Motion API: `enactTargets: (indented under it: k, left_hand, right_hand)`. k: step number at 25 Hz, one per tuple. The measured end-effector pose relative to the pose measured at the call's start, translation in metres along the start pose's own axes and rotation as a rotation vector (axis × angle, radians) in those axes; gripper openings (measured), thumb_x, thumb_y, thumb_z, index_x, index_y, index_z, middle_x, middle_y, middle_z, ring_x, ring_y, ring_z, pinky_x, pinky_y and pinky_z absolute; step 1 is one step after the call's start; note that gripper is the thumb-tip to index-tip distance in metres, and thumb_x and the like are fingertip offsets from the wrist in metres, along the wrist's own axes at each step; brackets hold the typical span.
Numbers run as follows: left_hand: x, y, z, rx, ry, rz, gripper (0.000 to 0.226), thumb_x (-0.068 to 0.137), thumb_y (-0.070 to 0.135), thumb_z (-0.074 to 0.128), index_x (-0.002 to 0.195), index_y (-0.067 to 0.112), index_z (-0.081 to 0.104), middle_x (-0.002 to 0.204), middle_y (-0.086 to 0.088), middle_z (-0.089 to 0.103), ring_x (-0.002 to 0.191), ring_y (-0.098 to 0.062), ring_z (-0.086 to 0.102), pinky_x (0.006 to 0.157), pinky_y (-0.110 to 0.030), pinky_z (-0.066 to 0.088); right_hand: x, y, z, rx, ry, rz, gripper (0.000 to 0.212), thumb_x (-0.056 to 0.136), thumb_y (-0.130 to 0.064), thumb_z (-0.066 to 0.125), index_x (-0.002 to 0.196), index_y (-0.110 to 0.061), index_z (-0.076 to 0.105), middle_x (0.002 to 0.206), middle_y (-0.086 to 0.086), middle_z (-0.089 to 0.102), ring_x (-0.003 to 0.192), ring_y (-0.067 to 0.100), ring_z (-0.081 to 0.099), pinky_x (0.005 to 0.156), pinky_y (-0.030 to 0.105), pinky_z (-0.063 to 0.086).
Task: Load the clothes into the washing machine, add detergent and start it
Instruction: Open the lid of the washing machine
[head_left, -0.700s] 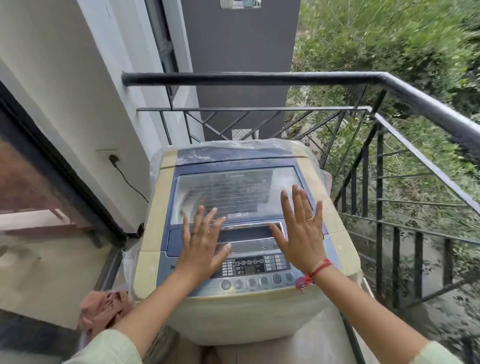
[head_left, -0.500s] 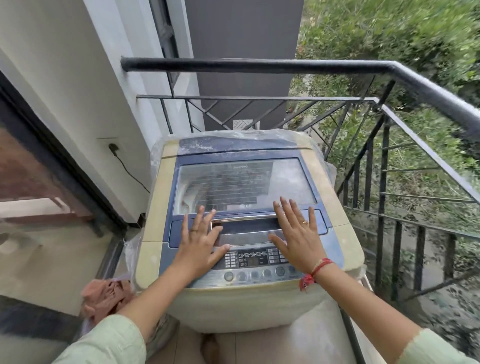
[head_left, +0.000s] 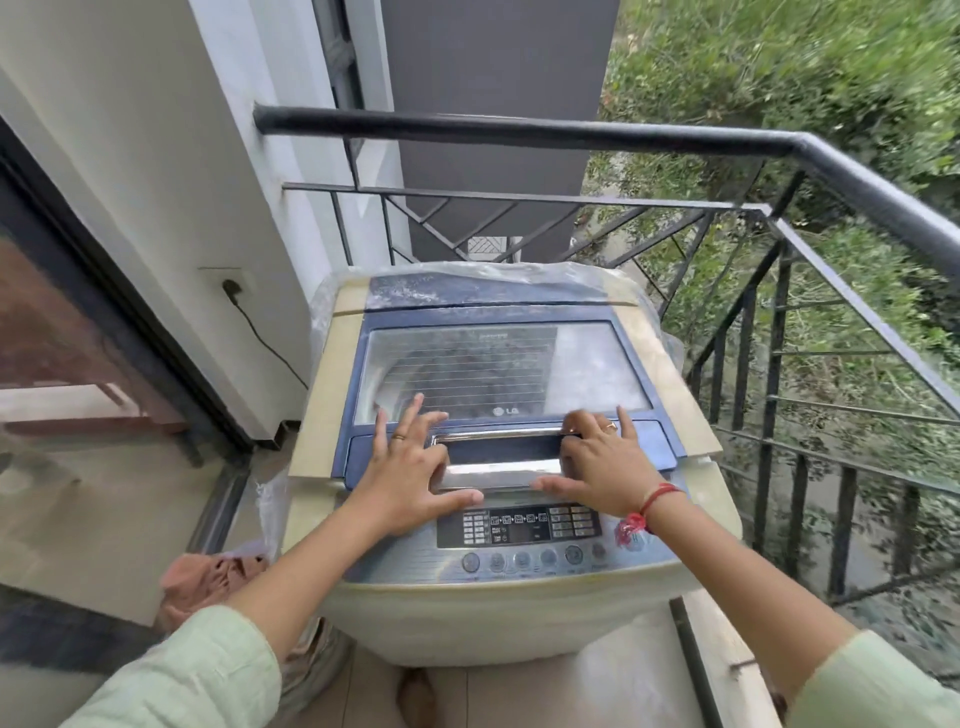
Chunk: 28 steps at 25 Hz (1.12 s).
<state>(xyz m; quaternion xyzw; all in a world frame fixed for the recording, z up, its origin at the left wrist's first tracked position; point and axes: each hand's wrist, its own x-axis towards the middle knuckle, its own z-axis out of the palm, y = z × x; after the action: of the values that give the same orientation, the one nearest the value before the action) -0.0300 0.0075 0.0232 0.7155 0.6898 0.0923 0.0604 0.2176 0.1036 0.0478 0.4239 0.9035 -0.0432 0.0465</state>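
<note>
A cream top-loading washing machine (head_left: 498, 613) with a blue lid (head_left: 498, 364) stands on a balcony, its lid down. My left hand (head_left: 410, 467) rests flat on the lid's front left, fingers straight and spread, thumb by the control panel (head_left: 519, 525). My right hand (head_left: 608, 462) is at the right end of the chrome lid handle (head_left: 498, 434), its fingers bent over the bar and thumb stretched left. A salmon-pink cloth (head_left: 208, 577) lies heaped on the floor left of the machine.
A black metal railing (head_left: 810, 150) runs close behind and along the right of the machine. On the left are a white wall with a plugged socket (head_left: 228, 286) and a dark-framed glass door (head_left: 104, 291). A thin plastic sheet (head_left: 597, 273) wraps the machine's back.
Both hands have slid back from the lid window to the handle strip. The right hand's fingers, straight before, now bend over the handle bar. The camera has tilted lower.
</note>
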Motion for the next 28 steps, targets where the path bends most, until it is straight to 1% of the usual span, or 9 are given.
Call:
enactTargets:
  k: [3, 6, 9, 12, 15, 17, 19, 24, 28]
  left_hand:
    - [0.011, -0.005, -0.031, 0.124, 0.153, 0.116, 0.055, 0.064, 0.078, 0.056, 0.072, 0.025, 0.042, 0.145, 0.001, 0.029, 0.145, -0.022, -0.001, 0.109, -0.057, -0.017]
    - [0.034, -0.013, -0.07, 0.221, 0.365, 0.245, 0.046, 0.063, 0.066, 0.07, 0.071, 0.026, 0.049, 0.139, -0.003, 0.039, 0.141, -0.026, 0.02, 0.107, -0.069, 0.003]
    - [0.053, -0.021, -0.1, 0.329, 0.655, 0.327, 0.057, 0.072, 0.071, 0.058, 0.106, 0.024, 0.058, 0.141, -0.005, 0.036, 0.137, -0.027, 0.028, 0.106, -0.071, 0.01]
    - [0.082, -0.028, -0.114, 0.456, 0.906, 0.247, 0.069, 0.085, 0.07, 0.041, 0.135, 0.023, 0.038, 0.143, -0.006, 0.033, 0.139, -0.024, 0.025, 0.108, -0.067, 0.009]
    - [0.133, -0.035, -0.128, 0.458, 0.924, 0.087, 0.065, 0.092, 0.066, 0.022, 0.135, 0.02, 0.039, 0.139, -0.002, 0.036, 0.132, -0.024, 0.033, 0.106, -0.062, 0.015]
    - [0.164, -0.041, -0.14, 0.423, 0.912, 0.053, 0.064, 0.094, 0.062, 0.017, 0.135, 0.019, 0.042, 0.14, -0.002, 0.036, 0.133, -0.025, 0.032, 0.107, -0.057, 0.015]
    - [0.19, -0.049, -0.154, 0.379, 0.924, 0.061, 0.063, 0.094, 0.059, 0.017, 0.137, 0.02, 0.041, 0.146, -0.003, 0.031, 0.138, -0.026, 0.024, 0.11, -0.053, 0.008]
    - [0.258, -0.07, -0.182, 0.218, 0.829, 0.022, 0.065, 0.093, 0.059, 0.018, 0.142, 0.019, 0.036, 0.153, -0.005, 0.028, 0.144, -0.027, 0.015, 0.113, -0.047, -0.003]
    - [0.296, -0.086, -0.191, 0.166, 0.739, -0.02, 0.066, 0.092, 0.059, 0.016, 0.138, 0.019, 0.04, 0.154, -0.004, 0.027, 0.145, -0.025, 0.01, 0.114, -0.047, -0.006]
  right_hand:
    - [0.005, 0.008, -0.039, 0.011, 0.048, -0.016, 0.085, 0.051, -0.096, 0.013, 0.079, -0.026, 0.052, 0.123, -0.008, 0.037, 0.118, 0.012, 0.046, 0.114, 0.058, -0.003]
    - [0.02, 0.014, -0.084, -0.02, 0.105, -0.061, 0.069, 0.054, -0.091, 0.029, 0.077, -0.029, 0.049, 0.119, -0.009, 0.037, 0.114, 0.01, 0.049, 0.114, 0.056, -0.004]
    - [0.038, 0.021, -0.122, 0.063, 0.216, -0.078, 0.062, 0.058, -0.086, 0.032, 0.077, -0.03, 0.049, 0.11, -0.012, 0.039, 0.112, 0.009, 0.051, 0.115, 0.051, 0.003]
    - [0.062, 0.027, -0.147, 0.057, 0.536, -0.026, 0.059, 0.071, -0.076, 0.042, 0.102, -0.028, 0.055, 0.115, -0.006, 0.051, 0.106, 0.016, 0.058, 0.114, 0.051, 0.016]
    - [0.102, 0.018, -0.151, -0.044, 0.915, 0.077, 0.048, 0.091, -0.057, 0.034, 0.114, -0.019, 0.053, 0.109, 0.002, 0.061, 0.099, 0.027, 0.061, 0.108, 0.052, 0.029]
    - [0.135, 0.015, -0.152, -0.003, 1.066, 0.12, 0.042, 0.098, -0.044, 0.026, 0.11, -0.018, 0.057, 0.107, 0.002, 0.063, 0.106, 0.028, 0.057, 0.109, 0.052, 0.027]
    - [0.166, 0.02, -0.161, 0.068, 1.137, 0.14, 0.044, 0.097, -0.047, 0.027, 0.109, -0.019, 0.059, 0.111, 0.001, 0.063, 0.114, 0.025, 0.054, 0.111, 0.048, 0.022]
    - [0.228, 0.039, -0.189, -0.098, 0.928, 0.168, 0.076, 0.079, -0.073, 0.039, 0.13, -0.017, 0.046, 0.129, 0.005, 0.053, 0.125, 0.028, 0.043, 0.111, 0.054, 0.02]
    - [0.266, 0.048, -0.209, -0.051, 0.793, 0.192, 0.083, 0.075, -0.08, 0.029, 0.134, -0.021, 0.038, 0.134, 0.004, 0.046, 0.129, 0.026, 0.038, 0.113, 0.054, 0.018]
